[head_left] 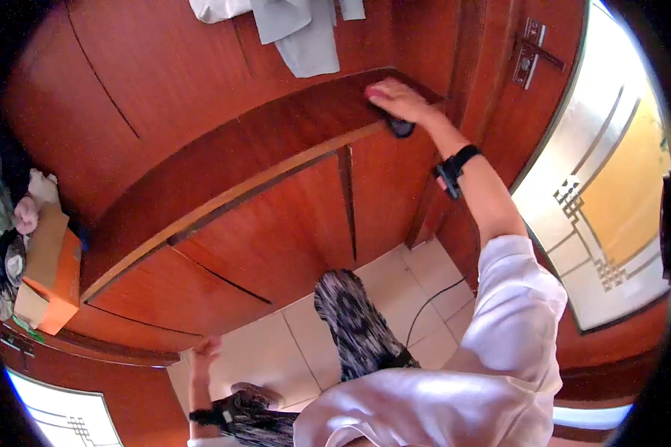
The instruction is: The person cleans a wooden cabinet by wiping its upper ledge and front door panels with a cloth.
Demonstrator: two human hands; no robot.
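Observation:
My right hand (399, 100) is at the right end of a dark red wooden ledge (276, 123), its fingers bent over the top. Under the palm, a small black item (401, 128) pokes out past the ledge's front edge. Something reddish shows by the fingertips, and what kind of thing I hold is not clear. Low on the left, my left hand (207, 349) hangs beside the lower cabinet panels, small and blurred. Nothing shows in it, and its fingers are too indistinct to read. Both wrists wear black straps.
Grey cloth (298, 37) hangs above the ledge. An orange-sided cardboard box (60, 276) stands at the ledge's left end beside piled clothes (4, 246). A door with a metal handle (529, 56) is at right. A thin black cable (425, 305) crosses the tiled floor (276, 343).

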